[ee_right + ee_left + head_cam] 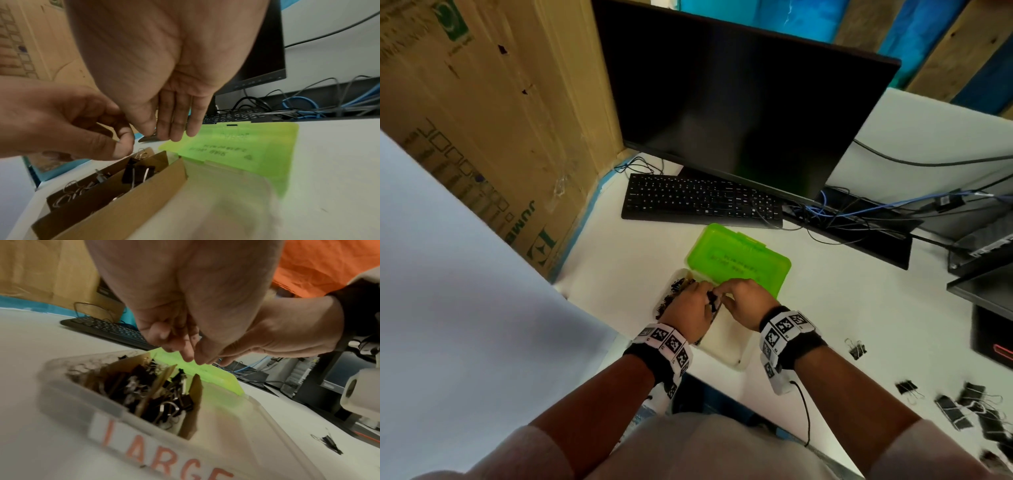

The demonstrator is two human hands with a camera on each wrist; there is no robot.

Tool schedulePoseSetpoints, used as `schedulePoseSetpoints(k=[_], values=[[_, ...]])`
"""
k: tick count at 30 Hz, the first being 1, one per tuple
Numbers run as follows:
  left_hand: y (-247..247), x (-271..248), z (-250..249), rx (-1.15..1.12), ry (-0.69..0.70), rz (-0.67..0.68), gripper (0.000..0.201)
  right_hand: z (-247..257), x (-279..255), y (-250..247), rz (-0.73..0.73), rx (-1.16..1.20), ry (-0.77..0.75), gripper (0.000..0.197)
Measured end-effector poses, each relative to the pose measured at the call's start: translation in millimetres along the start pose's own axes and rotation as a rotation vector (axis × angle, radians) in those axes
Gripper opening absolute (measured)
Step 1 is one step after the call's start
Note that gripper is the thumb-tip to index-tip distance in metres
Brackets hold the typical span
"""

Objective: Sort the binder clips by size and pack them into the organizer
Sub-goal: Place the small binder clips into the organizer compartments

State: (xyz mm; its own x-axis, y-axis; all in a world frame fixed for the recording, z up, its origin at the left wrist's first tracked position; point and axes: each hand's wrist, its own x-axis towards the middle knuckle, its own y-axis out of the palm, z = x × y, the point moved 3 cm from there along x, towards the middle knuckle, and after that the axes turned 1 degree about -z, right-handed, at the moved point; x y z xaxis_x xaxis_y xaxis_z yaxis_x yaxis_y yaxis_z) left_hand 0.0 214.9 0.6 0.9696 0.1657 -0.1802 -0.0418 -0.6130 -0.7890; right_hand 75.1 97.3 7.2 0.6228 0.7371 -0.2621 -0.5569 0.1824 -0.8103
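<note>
Both hands meet over the organizer (726, 346), whose long axis runs toward the person, green lid (739, 260) flipped away. Left hand (690, 308) and right hand (746, 301) pinch a black binder clip (711, 298); its orientation's too blurry to tell.

Two hands, left (690, 305) and right (748, 301), meet over one clear organizer (726, 346) with one green lid (739, 257). Three cardboard dividers (115, 203) stand inside it, and the clips packed between them are too tangled to count. One loose clip (855, 348) lies alone on the desk. One more (905, 389) lies nearer the pile (969, 407) at the right edge, too blurred to count. One keyboard (702, 202) and one monitor (739, 102) are behind.
</note>
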Motion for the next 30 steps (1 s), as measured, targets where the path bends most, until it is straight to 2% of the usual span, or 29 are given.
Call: schedulePoseSetpoints(k=[3,10,13,15,18,21,25,26,28,30], values=[[18.3,12.0,-26.3,0.007,0.090,0.070,0.030,-25.7,-25.5,-7.6,-0.030,0.008,0.037,0.030],[91.8,32.0,-114.3,-0.027,0.294,0.287,0.031,-117.2,-127.4,-20.7,-0.062,0.043,0.356,0.029],[128.4,35.3,-140.3,0.002,0.344,0.374,0.034,-154.1,-172.7,-23.3,-0.127,0.057,0.470,0.029],[150.8,34.9,-154.6,0.055,0.362,0.451,0.041,-177.6,-205.1,-23.4,-0.178,0.056,0.582,0.031],[178.6,32.3,-175.3,0.101,0.409,0.566,0.064,-204.2,-249.8,-23.2,-0.261,0.034,0.700,0.039],[201.8,29.5,-192.3,0.126,0.450,0.627,0.078,-215.1,-275.8,-13.3,-0.168,0.028,0.733,0.050],[226.4,20.0,-207.3,0.165,0.463,0.702,0.083,-210.6,-285.5,14.1,-0.015,0.159,0.737,0.076],[230.7,17.2,-210.2,0.172,0.467,0.712,0.085,-207.1,-283.3,20.0,-0.035,0.178,0.723,0.075],[236.1,12.3,-216.2,0.172,0.504,0.709,0.078,-200.5,-275.5,29.5,-0.141,0.183,0.683,0.061],[239.0,10.5,-221.6,0.161,0.541,0.671,0.056,-197.8,-266.8,35.1,-0.235,0.147,0.628,0.037]])
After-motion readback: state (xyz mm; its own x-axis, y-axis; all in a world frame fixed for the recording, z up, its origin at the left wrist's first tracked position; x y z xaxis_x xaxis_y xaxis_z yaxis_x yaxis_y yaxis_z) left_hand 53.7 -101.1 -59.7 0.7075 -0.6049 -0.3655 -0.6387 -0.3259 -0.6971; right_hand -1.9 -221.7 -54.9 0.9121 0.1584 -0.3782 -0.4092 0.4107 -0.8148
